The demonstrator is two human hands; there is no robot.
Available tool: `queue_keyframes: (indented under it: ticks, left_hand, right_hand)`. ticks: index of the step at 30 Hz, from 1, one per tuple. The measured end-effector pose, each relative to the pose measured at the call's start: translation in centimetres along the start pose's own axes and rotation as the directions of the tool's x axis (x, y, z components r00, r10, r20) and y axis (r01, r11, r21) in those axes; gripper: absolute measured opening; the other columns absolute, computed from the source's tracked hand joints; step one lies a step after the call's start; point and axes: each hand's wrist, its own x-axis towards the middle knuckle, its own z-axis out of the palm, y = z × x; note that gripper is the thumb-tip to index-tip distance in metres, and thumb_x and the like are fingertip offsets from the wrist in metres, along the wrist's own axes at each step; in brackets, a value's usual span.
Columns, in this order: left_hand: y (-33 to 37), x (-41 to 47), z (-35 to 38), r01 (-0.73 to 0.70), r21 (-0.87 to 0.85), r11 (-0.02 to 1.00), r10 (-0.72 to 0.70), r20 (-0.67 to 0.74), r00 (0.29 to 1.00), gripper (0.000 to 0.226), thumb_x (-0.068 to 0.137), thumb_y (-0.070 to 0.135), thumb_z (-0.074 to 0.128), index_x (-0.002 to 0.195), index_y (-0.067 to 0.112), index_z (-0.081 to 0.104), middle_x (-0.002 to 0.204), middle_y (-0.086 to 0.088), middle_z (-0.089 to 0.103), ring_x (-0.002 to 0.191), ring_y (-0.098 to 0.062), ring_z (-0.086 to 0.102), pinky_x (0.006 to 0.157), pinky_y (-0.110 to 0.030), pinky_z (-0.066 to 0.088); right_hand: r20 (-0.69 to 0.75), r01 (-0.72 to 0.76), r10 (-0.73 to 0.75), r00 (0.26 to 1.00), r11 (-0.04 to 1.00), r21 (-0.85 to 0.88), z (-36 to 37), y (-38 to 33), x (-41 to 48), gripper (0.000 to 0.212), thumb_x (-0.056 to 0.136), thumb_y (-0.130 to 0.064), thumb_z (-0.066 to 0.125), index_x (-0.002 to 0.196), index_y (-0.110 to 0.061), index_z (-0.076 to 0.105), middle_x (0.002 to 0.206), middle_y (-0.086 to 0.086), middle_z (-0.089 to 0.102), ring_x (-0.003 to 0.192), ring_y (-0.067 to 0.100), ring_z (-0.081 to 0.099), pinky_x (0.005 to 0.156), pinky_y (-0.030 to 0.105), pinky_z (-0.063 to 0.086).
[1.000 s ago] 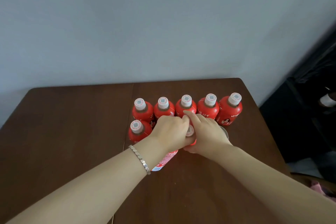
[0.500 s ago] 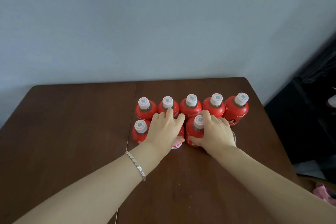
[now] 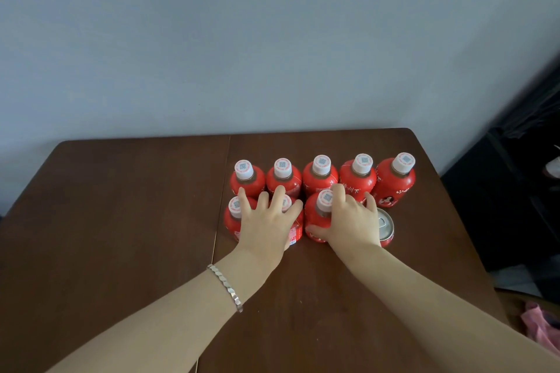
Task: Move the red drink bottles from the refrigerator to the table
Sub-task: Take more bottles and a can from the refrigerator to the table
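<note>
Five red bottles (image 3: 321, 180) with white caps stand in a row at the back of the brown table (image 3: 121, 221). In front of them stands a second row. Its leftmost bottle (image 3: 231, 221) stands free. My left hand (image 3: 266, 227) lies over the bottle beside it (image 3: 297, 228) with its fingers spread and straight, hiding most of it. My right hand (image 3: 353, 224) grips the third front bottle (image 3: 315, 218), thumb round its lower side and index finger up beside the cap. All bottles stand upright and close together.
A red drink can (image 3: 385, 225) with a silver top stands just right of my right hand. Dark furniture (image 3: 515, 206) is beyond the table's right edge, with a pink cloth (image 3: 542, 327) lower down. A grey wall rises behind the table.
Both hands have set their bottles upright in the front row. My left hand has spread its fingers off its bottle. The red can has come into view beside my right hand.
</note>
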Motion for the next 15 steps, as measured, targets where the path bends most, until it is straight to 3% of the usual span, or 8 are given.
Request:
queue_keyframes:
  ticks: [3,5,6,8,11,12,15]
  left_hand:
    - [0.1,0.0,-0.1,0.061,-0.051,0.997,-0.061,0.006,0.998,0.1,0.022,0.031,0.095,0.117,0.031,0.063,0.117,-0.008,0.061,0.094,-0.032,0.064,0.086,-0.067,0.04]
    - [-0.1,-0.1,-0.9,0.158,-0.131,0.979,-0.154,0.038,0.987,0.116,0.032,0.043,0.093,0.136,0.032,0.042,0.135,-0.011,0.046,0.121,-0.039,0.049,0.091,-0.069,0.034]
    - [-0.3,-0.2,-1.3,0.243,-0.203,0.949,-0.233,0.072,0.97,0.123,0.038,0.048,0.09,0.142,0.031,0.026,0.144,-0.012,0.033,0.132,-0.042,0.035,0.095,-0.069,0.031]
    - [-0.6,-0.6,-1.0,0.467,-0.438,0.769,-0.434,0.179,0.883,0.134,0.049,0.046,0.089,0.147,0.029,0.0,0.153,-0.013,0.005,0.141,-0.039,0.011,0.106,-0.062,0.025]
    - [-1.3,-1.5,-0.5,0.59,-0.745,0.312,-0.543,0.37,0.754,0.137,0.054,0.025,0.091,0.149,0.024,-0.008,0.154,-0.014,-0.002,0.141,-0.031,0.019,0.111,-0.043,0.029]
    - [-1.4,-1.8,-0.4,0.582,-0.779,0.235,-0.542,0.392,0.744,0.134,0.056,0.02,0.09,0.149,0.023,-0.006,0.153,-0.014,0.003,0.14,-0.028,0.023,0.11,-0.038,0.029]
    - [-1.3,-2.1,-0.2,0.56,-0.817,0.138,-0.549,0.407,0.73,0.13,0.056,0.013,0.09,0.15,0.021,0.0,0.152,-0.011,0.016,0.139,-0.023,0.027,0.11,-0.037,0.028]
  right_hand:
    - [0.018,-0.013,0.014,1.0,0.999,-0.03,-0.4,0.6,-0.5,0.097,0.069,-0.059,0.07,0.141,-0.016,0.021,0.138,0.002,0.045,0.134,0.021,0.035,0.116,0.047,0.008]
    - [0.028,-0.122,0.123,0.992,0.992,-0.028,-0.8,1.5,-1.2,0.114,0.064,-0.06,0.073,0.147,-0.018,0.008,0.147,0.006,0.027,0.139,0.027,0.023,0.114,0.047,0.015]
    - [0.055,-0.206,0.205,0.977,0.979,0.015,-0.9,2.1,-1.6,0.117,0.063,-0.058,0.075,0.148,-0.02,0.004,0.147,0.009,0.025,0.137,0.03,0.026,0.111,0.046,0.024]
    - [0.151,-0.356,0.331,0.932,0.914,0.194,-0.8,3.4,-2.3,0.112,0.065,-0.045,0.08,0.147,-0.022,0.007,0.14,0.012,0.032,0.126,0.032,0.042,0.1,0.043,0.041]
    - [0.127,-0.387,0.37,0.92,0.811,0.44,-0.3,4.6,-3.1,0.089,0.066,-0.03,0.08,0.139,-0.023,0.03,0.125,0.008,0.046,0.107,0.029,0.056,0.084,0.038,0.051]
    - [0.089,-0.375,0.383,0.92,0.787,0.49,-0.2,4.7,-3.1,0.083,0.065,-0.027,0.081,0.135,-0.022,0.035,0.122,0.007,0.049,0.104,0.027,0.056,0.081,0.037,0.051]
    - [0.045,-0.352,0.404,0.914,0.732,0.583,-0.1,4.6,-2.3,0.078,0.065,-0.021,0.082,0.131,-0.021,0.041,0.121,0.007,0.051,0.105,0.026,0.056,0.083,0.038,0.051]
